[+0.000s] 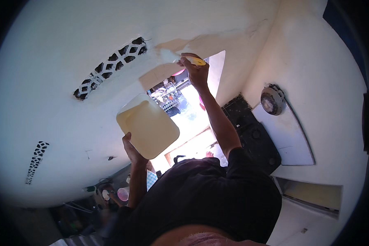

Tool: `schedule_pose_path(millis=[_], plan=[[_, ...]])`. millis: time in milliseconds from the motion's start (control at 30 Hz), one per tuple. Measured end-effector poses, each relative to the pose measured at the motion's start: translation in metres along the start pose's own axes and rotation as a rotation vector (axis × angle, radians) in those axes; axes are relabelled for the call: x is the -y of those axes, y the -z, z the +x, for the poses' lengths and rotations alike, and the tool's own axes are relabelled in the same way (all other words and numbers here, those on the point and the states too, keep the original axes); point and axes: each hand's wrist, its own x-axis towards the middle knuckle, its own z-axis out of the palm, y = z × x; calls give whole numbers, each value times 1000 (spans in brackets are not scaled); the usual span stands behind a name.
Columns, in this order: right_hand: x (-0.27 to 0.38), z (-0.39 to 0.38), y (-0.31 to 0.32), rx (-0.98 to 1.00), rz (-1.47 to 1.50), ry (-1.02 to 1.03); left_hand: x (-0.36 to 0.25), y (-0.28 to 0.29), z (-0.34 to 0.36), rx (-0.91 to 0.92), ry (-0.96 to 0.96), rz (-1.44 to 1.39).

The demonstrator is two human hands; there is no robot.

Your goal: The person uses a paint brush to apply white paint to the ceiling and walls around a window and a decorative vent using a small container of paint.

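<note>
Several right-hand fingers (186,61) pinch the brush (174,57), its long axis near-level, bristles (167,55) leftward.

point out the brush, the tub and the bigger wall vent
Brush (199,62), head view: on its yellow handle.
Tub (141,101), head view: on its pale upper end.
Bigger wall vent (111,67), head view: on the middle of its lattice.

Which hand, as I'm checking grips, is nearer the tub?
Left. The left hand holds the tub by its lower-left side; the right hand is apart, up and right in view, gripping the brush.
</note>
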Motion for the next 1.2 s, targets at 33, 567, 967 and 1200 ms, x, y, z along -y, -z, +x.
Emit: schedule_pose_path(millis=[33, 567, 967, 1200], plan=[[-5, 10, 3, -64, -55, 58, -1, 4, 2, 4, -9, 7], [-64, -13, -12, -267, -447, 207, -8, 6, -16, 84, -128, -7], [-40, 37, 61, -345, -717, 357, -18, 11, -24, 9, -190, 1], [-40, 43, 96, -577, -787, 444, -15, 31, -17, 106, -208, 18]])
